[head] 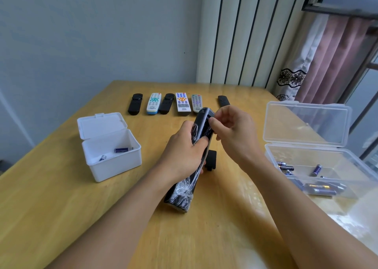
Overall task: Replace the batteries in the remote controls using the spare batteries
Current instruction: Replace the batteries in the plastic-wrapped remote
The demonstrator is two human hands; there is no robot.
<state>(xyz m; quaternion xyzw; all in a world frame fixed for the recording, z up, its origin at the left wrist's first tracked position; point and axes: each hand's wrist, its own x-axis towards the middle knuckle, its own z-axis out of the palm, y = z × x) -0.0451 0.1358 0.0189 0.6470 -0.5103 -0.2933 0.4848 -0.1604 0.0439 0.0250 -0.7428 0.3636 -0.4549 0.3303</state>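
My left hand (185, 148) grips a long black remote (201, 123) wrapped in clear film, back side up and tilted over the table. My right hand (231, 125) has its fingertips pinched at the remote's open battery compartment; whether a battery is between them is hidden. The remote's black battery cover (211, 160) lies on the table just below my hands. A white box (114, 166) on the left holds two batteries (122, 149). A clear box (351, 172) on the right holds several batteries (319, 189).
Several remotes lie in a row at the far side of the wooden table (61, 197): black (135, 104), white with teal buttons (153, 103), black (167, 103), white (182, 102), grey (196, 102) and black (223, 101). Both box lids stand open. Curtain and window are at right.
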